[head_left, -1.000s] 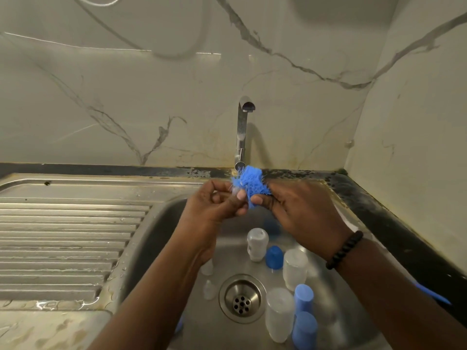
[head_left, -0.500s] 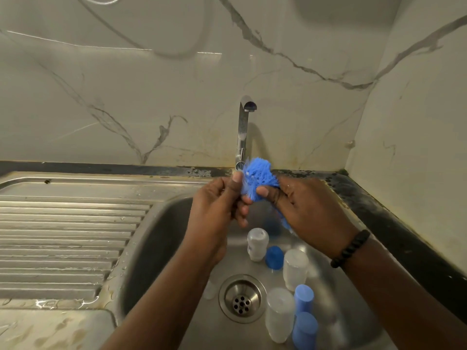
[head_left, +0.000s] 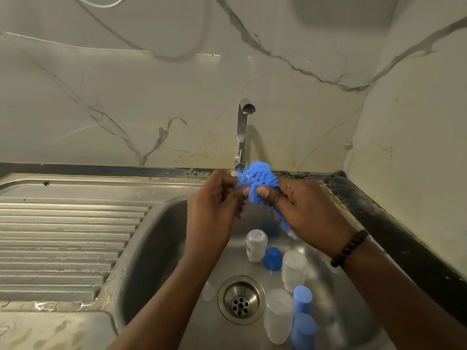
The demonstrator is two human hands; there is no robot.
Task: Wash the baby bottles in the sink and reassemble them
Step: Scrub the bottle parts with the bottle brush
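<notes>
Baby bottles [head_left: 256, 245], taken apart, lie scattered in the steel sink [head_left: 161, 238] around the drain [head_left: 240, 300]: three frosted bottle bodies on their sides or ends, with blue caps [head_left: 273, 258] beside them and a small clear piece left of the drain. Above the basin, a person holds a blue bristly brush [head_left: 257, 180] just below the tap [head_left: 242, 132]. The right hand [head_left: 307, 210], a dark beaded bracelet [head_left: 349, 247] on its wrist, grasps the brush with its thumb pressed across the bristles. The left hand [head_left: 214, 205] has its fingers curled, fingertips meeting the brush's left edge; whether it pinches the bristles or something small against them cannot be told. A ribbed draining board [head_left: 63, 238], wet in places, stretches left of the sink. Marble-veined wall panels [head_left: 126, 84] stand behind and to the right.
</notes>
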